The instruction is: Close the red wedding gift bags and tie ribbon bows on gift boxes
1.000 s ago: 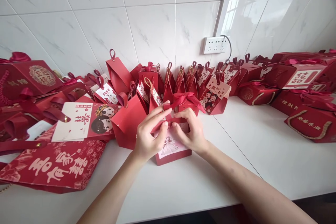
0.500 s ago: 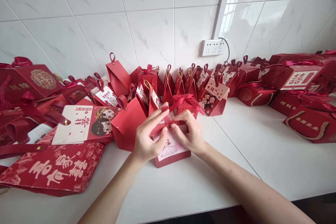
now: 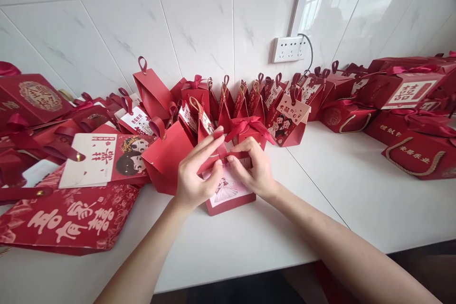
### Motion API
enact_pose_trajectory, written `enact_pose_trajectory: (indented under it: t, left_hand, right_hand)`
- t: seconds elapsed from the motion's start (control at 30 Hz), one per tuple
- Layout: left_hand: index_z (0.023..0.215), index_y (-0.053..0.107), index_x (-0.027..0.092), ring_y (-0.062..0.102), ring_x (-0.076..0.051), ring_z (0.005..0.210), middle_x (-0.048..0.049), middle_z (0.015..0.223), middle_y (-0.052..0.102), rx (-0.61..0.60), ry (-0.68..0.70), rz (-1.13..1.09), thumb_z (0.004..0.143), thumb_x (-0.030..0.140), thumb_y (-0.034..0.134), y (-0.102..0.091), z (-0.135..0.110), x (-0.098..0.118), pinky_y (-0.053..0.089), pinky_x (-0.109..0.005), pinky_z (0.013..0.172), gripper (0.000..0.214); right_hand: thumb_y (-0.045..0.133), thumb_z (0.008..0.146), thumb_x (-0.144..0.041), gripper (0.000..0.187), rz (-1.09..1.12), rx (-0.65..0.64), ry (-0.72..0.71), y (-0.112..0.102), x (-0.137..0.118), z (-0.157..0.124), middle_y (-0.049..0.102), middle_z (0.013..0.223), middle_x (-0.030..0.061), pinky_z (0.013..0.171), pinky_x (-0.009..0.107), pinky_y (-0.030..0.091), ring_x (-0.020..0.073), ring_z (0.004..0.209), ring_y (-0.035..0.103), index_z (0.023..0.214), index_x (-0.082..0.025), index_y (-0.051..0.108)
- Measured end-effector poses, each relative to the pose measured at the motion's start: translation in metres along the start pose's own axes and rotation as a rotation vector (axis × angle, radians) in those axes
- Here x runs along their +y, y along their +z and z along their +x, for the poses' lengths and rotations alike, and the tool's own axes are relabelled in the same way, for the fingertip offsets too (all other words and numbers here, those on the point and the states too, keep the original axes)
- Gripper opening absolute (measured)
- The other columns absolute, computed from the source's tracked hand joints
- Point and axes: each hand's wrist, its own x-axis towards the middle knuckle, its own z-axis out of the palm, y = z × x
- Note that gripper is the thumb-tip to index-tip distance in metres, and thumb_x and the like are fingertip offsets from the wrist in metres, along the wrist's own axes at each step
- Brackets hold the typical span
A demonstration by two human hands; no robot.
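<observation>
Both my hands are at the top of a small red gift box (image 3: 231, 203) with a pale pink front and a drawing of a figure in a wide gown. It stands on the white table near the middle. My left hand (image 3: 197, 171) is closed on the upper left of the box, thumb in front and fingers behind. At the upper right, my right hand (image 3: 254, 168) pinches the top edge between thumb and bent fingers. A red ribbon loop (image 3: 221, 148) rises between the hands. The fingers partly cover the box top.
Close behind are a box with a red bow (image 3: 249, 128) and a plain red box (image 3: 167, 156). A flat red bag (image 3: 71, 221) lies left, under a white-and-red card box (image 3: 90, 159). Larger boxes (image 3: 416, 156) stand right. A power socket (image 3: 290, 50) is on the tiled wall.
The view has tilted slightly down, so everything sits a little higher in the picture. My hands keep nearly the same hold on the box top.
</observation>
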Motion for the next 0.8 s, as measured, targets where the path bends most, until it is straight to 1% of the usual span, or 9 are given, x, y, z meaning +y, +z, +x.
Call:
enact_pose_trajectory:
  t: [0.2, 0.43, 0.63, 0.73, 0.8]
  left_hand:
    - [0.127, 0.059, 0.016, 0.058, -0.015, 0.121, -0.0062, 0.134, 0.060, -0.004, -0.010, 0.000, 0.080, 0.002, 0.055, 0.0001, 0.0002, 0.0000, 0.048, -0.021, 0.104, 0.049]
    - [0.125, 0.061, 0.015, 0.059, -0.017, 0.120, -0.0073, 0.131, 0.062, -0.003, -0.024, -0.031, 0.080, 0.003, 0.056, 0.0003, 0.0003, 0.0006, 0.049, -0.024, 0.104, 0.046]
    - [0.125, 0.060, 0.018, 0.060, -0.016, 0.119, -0.0057, 0.132, 0.062, 0.010, -0.033, -0.036, 0.081, 0.004, 0.058, 0.0018, 0.0000, -0.0010, 0.050, -0.023, 0.102, 0.047]
    - [0.124, 0.061, 0.017, 0.061, -0.016, 0.118, -0.0058, 0.131, 0.063, 0.020, -0.039, -0.033, 0.081, 0.004, 0.058, 0.0023, -0.0005, -0.0007, 0.051, -0.023, 0.101, 0.046]
    - [0.123, 0.062, 0.017, 0.061, -0.017, 0.118, -0.0059, 0.130, 0.063, 0.016, -0.038, -0.020, 0.080, 0.005, 0.058, 0.0024, -0.0009, -0.0001, 0.051, -0.025, 0.102, 0.045]
  right_hand:
    - [0.055, 0.090, -0.013, 0.011, 0.024, 0.010, 0.042, 0.0012, -0.0022, 0.0021, 0.054, 0.078, 0.0003, 0.057, 0.027, 0.044, 0.0145, 0.069, 0.054, 0.091, -0.022, 0.049]
    - [0.057, 0.087, -0.016, 0.010, 0.053, -0.005, 0.109, -0.0005, -0.0048, 0.0030, 0.052, 0.077, -0.0003, 0.059, 0.026, 0.045, 0.0136, 0.067, 0.054, 0.086, -0.021, 0.049]
    - [0.056, 0.087, -0.017, 0.010, 0.102, -0.017, 0.206, 0.0004, -0.0066, 0.0021, 0.050, 0.075, -0.0011, 0.058, 0.026, 0.047, 0.0141, 0.069, 0.055, 0.084, -0.022, 0.048]
    - [0.054, 0.086, -0.015, 0.009, 0.098, -0.012, 0.196, 0.0005, -0.0061, 0.0015, 0.050, 0.075, -0.0010, 0.053, 0.025, 0.045, 0.0134, 0.067, 0.054, 0.084, -0.022, 0.049]
    - [0.054, 0.086, -0.014, 0.009, 0.094, -0.007, 0.174, -0.0001, -0.0055, 0.0012, 0.051, 0.076, -0.0009, 0.049, 0.023, 0.042, 0.0126, 0.065, 0.054, 0.085, -0.022, 0.049]
